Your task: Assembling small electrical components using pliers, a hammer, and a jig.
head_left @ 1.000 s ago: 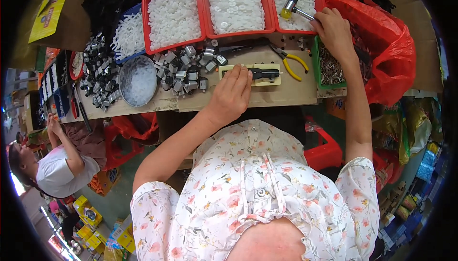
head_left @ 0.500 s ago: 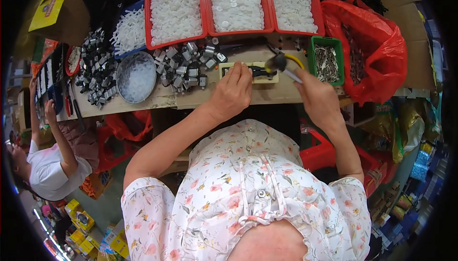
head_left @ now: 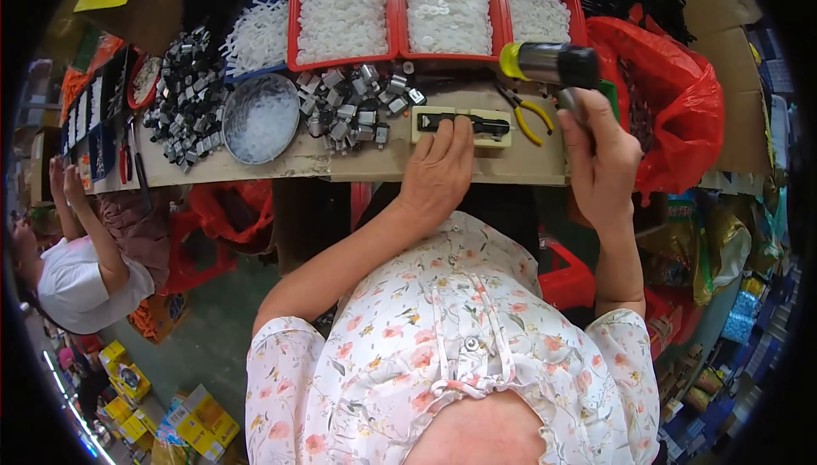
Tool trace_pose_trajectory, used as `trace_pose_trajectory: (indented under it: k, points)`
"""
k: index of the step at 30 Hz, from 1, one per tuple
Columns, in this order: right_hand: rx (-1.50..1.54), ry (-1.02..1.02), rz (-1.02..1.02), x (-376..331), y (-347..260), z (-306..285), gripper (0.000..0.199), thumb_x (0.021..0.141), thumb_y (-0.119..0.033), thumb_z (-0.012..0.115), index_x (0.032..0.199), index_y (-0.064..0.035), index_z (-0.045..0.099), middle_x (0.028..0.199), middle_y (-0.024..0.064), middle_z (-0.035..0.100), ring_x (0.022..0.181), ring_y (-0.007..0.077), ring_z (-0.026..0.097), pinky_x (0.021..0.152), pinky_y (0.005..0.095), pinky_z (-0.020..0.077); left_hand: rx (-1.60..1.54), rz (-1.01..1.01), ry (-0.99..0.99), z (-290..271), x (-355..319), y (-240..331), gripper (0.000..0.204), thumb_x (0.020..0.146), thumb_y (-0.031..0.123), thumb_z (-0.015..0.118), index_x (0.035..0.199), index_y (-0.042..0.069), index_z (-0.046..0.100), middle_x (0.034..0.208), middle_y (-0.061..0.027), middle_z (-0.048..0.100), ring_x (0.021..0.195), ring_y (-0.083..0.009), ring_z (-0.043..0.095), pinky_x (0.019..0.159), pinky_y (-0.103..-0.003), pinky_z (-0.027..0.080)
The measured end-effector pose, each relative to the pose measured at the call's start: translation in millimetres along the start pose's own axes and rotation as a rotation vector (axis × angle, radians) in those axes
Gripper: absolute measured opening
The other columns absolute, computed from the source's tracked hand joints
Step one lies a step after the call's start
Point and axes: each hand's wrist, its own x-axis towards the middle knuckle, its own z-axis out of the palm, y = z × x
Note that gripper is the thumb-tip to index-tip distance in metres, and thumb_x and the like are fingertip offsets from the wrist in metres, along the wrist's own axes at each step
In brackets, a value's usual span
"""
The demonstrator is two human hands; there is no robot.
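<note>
While the person's flowered blouse fills the near edge of the view, the left hand lies flat on the wooden bench, fingers stretched forward and pressing down on a cream-coloured jig block with a black part set in it. Just to the right, the right hand is closed around the handle of a small hammer, raised above the bench so that its double head, one face yellow and the other black, hangs over the jig's right end. Yellow-handled pliers lie on the bench between jig and hammer. Left of the jig sit a heap of small metal motors and a round bowl of white bits. Farther back stand three red trays of white plastic parts, with a red plastic bag at the right.
</note>
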Motion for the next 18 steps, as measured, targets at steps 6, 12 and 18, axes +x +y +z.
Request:
trace_pose_trajectory:
  k: [6, 12, 18]
  points:
    - [-0.208, -0.232, -0.078, -14.8, 15.0, 58.8, 0.016, 0.092, -0.003, 0.063, 0.108, -0.0021, 0.064, 0.076, 0.016, 0.063, 0.064, 0.0342, 0.064, 0.057, 0.0423, 0.0496, 0.022, 0.035, 0.029, 2.1, -5.2, 10.5, 0.051, 0.081, 0.013, 0.055, 0.123, -0.015, 0.058, 0.127, -0.0281, 0.055, 0.121, -0.0371, 0.052, 0.1, -0.036, 0.047]
    - [0.009, -0.137, -0.116, -7.7, 7.3, 53.4, 0.039, 0.09, -0.005, 0.061, 0.129, -0.0037, 0.055, 0.081, 0.0185, 0.066, 0.072, 0.0394, 0.066, 0.061, 0.0476, 0.0523, -0.008, 0.071, 0.09, 7.8, -10.6, 6.7, 0.052, 0.08, 0.014, 0.056, 0.123, -0.016, 0.057, 0.127, -0.029, 0.055, 0.118, -0.0381, 0.054, 0.1, -0.035, 0.048]
    - [-0.193, -0.519, -0.129, 3.7, 4.9, 49.1, 0.036, 0.088, -0.003, 0.063, 0.123, -0.004, 0.055, 0.079, 0.0172, 0.065, 0.07, 0.0389, 0.066, 0.061, 0.0466, 0.0517, -0.05, 0.065, 0.074, 11.8, -13.6, 3.4, 0.051, 0.079, 0.012, 0.056, 0.121, -0.015, 0.058, 0.122, -0.0272, 0.057, 0.118, -0.0387, 0.054, 0.099, -0.035, 0.049]
